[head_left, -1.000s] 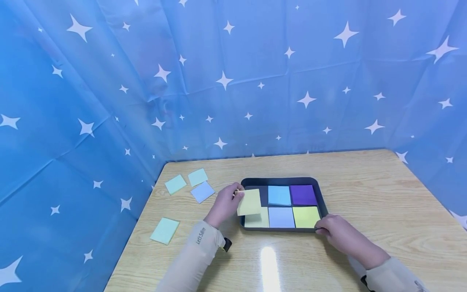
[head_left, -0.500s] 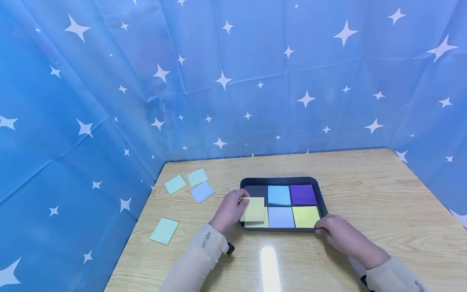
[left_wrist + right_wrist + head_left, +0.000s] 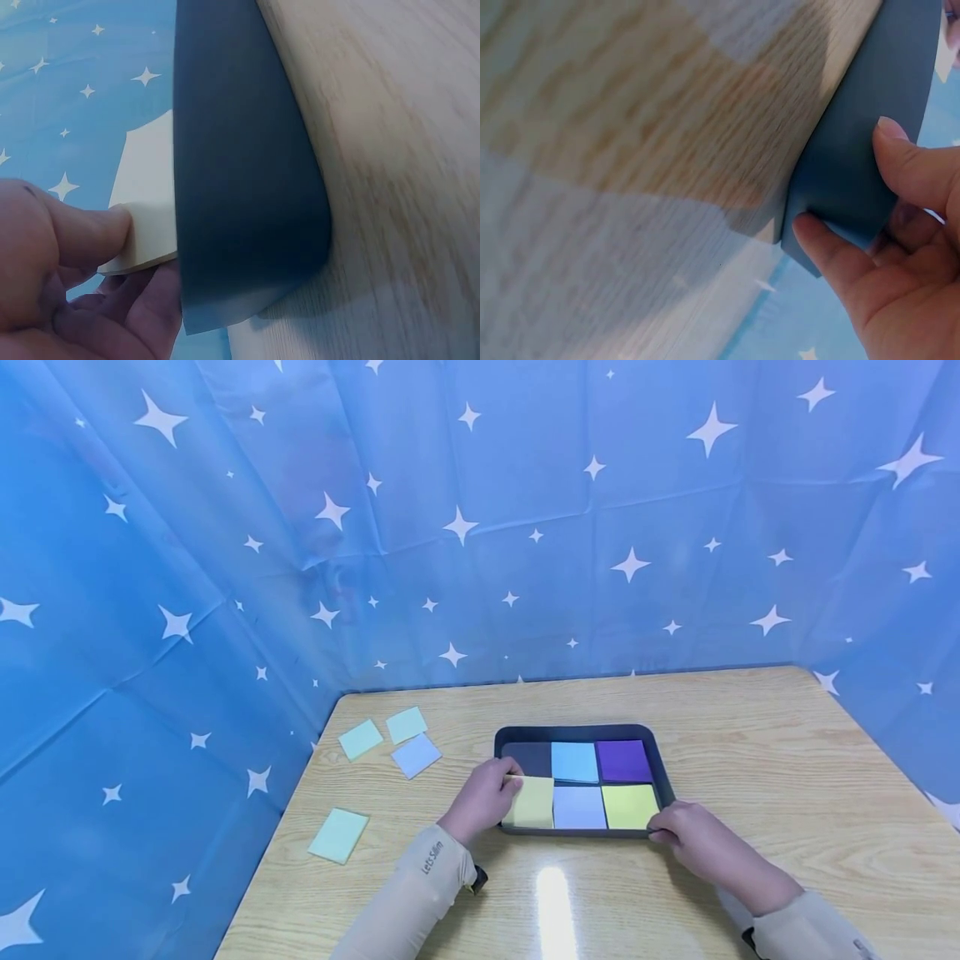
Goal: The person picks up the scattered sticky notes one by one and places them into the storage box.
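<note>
A black tray (image 3: 573,732) lies on the table, with square sticky note pads in two rows. Between thumb and fingers, my left hand (image 3: 480,797) pinches a pale yellow sticky note pad (image 3: 534,803) at the tray's front left; the left wrist view shows the thumb on top of this pad (image 3: 150,191), beside the tray's wall (image 3: 244,172). At the front right corner my right hand (image 3: 697,842) holds the tray, with thumb and a finger on its outer wall (image 3: 855,172) in the right wrist view.
In the tray are light blue (image 3: 574,762), purple (image 3: 624,761), lavender (image 3: 579,807) and yellow (image 3: 630,806) pads; the back left space (image 3: 527,758) looks dark. Mint pads (image 3: 339,835) and a lavender-blue one (image 3: 417,755) lie on the table's left. A starry curtain (image 3: 525,527) hangs behind.
My left hand has moved forward-right to nearer the tray's front edge, lowering the pale yellow pad over the front left space, level with its row. The right hand stays at the corner.
</note>
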Tool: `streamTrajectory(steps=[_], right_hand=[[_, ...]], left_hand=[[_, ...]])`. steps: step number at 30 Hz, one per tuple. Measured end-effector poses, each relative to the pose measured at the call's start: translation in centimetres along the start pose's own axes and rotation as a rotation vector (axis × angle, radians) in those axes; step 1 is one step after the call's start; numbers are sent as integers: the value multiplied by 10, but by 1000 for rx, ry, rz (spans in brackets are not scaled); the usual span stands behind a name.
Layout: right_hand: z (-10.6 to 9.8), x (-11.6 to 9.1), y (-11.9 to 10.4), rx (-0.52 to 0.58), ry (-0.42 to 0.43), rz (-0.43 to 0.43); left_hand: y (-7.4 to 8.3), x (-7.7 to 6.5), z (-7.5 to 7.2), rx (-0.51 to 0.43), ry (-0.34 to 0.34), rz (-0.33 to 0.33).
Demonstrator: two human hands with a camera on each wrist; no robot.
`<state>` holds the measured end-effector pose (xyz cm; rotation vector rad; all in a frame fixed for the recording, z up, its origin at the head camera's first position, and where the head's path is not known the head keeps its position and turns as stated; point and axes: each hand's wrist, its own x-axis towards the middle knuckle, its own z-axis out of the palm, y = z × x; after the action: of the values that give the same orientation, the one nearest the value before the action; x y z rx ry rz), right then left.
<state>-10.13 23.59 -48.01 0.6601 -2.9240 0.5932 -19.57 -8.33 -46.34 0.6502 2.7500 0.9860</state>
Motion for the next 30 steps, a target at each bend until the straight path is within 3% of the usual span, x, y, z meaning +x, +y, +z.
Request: streamTrajectory(steps=[10, 14, 19, 30], right_hand=[[2, -1, 0, -5, 5, -6], [1, -1, 0, -3, 2, -1], [1, -1, 1, 0, -3, 7], [1, -1, 0, 2, -3, 13]], left_hand=[[3, -1, 4, 116, 5, 42], [4, -1, 6, 230, 45, 69], [2, -1, 7, 358, 90, 58], [-1, 3, 14, 523, 21, 25]])
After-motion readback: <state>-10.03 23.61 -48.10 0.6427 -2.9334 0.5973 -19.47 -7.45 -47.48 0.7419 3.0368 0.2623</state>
